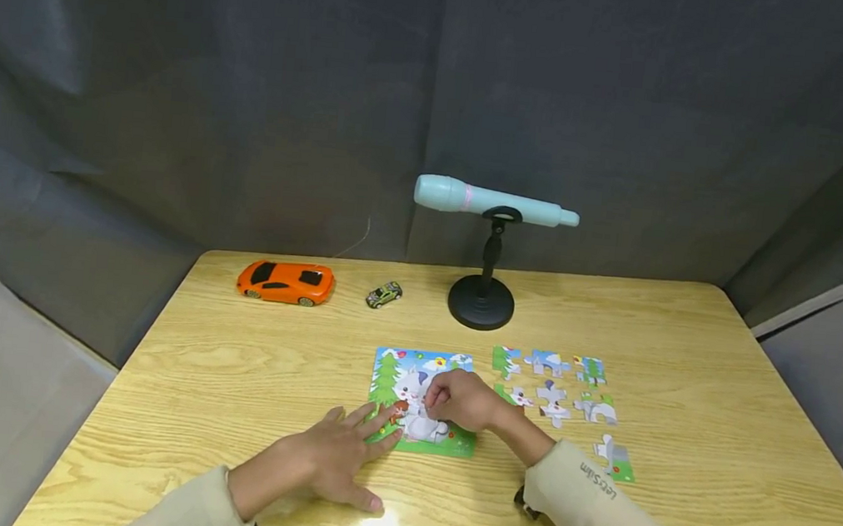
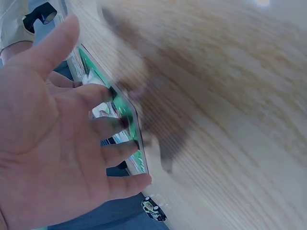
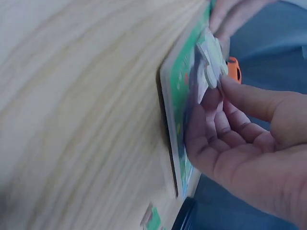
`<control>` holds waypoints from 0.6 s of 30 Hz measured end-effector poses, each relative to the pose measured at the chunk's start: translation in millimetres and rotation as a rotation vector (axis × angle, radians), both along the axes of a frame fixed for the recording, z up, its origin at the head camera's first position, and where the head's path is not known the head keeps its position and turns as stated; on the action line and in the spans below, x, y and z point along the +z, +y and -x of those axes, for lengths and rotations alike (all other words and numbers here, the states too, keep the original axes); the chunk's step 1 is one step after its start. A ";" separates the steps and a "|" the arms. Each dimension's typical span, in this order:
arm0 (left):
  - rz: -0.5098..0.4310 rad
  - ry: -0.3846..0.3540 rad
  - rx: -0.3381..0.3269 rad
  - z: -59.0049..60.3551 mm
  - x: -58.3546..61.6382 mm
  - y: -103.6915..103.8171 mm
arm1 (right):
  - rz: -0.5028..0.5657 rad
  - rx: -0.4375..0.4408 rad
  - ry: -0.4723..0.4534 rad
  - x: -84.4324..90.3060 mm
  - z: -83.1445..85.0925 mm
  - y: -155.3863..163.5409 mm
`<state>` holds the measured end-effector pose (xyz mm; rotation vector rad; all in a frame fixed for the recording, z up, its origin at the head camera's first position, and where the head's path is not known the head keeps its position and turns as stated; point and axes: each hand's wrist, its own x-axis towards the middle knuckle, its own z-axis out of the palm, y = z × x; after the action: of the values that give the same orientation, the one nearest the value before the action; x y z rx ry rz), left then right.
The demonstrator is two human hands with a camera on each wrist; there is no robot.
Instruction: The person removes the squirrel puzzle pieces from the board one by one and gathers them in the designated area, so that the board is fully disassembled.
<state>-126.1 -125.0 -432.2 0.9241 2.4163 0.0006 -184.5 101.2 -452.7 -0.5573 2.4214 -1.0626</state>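
A puzzle board (image 1: 385, 377) with a picture of a white animal, a green tree and flowers lies flat at the table's middle. My right hand (image 1: 464, 399) is over its right part. In the right wrist view, thumb and forefinger pinch a pale puzzle piece (image 3: 211, 57) just above the board, tilted. My left hand (image 1: 340, 456) has its fingers spread, the tips resting on the board's lower left edge. The left wrist view shows the left palm (image 2: 53, 139) with nothing held. Part of the board's right side is hidden under the right hand.
Several loose puzzle pieces (image 1: 552, 404) lie in rows right of the board. Behind stand an orange toy car (image 1: 286, 283), a small patterned toy car (image 1: 384, 295) and a light blue microphone (image 1: 502, 203) on a black stand (image 1: 481, 303). A dark curtain (image 1: 315, 103) backs the table.
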 end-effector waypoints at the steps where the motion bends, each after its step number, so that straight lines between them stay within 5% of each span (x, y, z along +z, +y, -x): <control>1: 0.000 -0.002 0.000 0.2 0.1 -0.3 | 0.020 0.000 -0.014 0.1 1.3 3.1; 10: -0.030 -0.026 0.007 1.8 0.5 -2.1 | 0.153 0.057 -0.097 10.4 -1.1 40.5; 18: -0.049 -0.045 0.016 1.1 1.3 -2.3 | 0.177 0.079 -0.063 16.6 -6.9 86.6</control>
<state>-127.3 -127.3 -430.9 0.9175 2.3919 0.0856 -177.6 187.7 -436.2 -0.6615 2.2462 -1.2495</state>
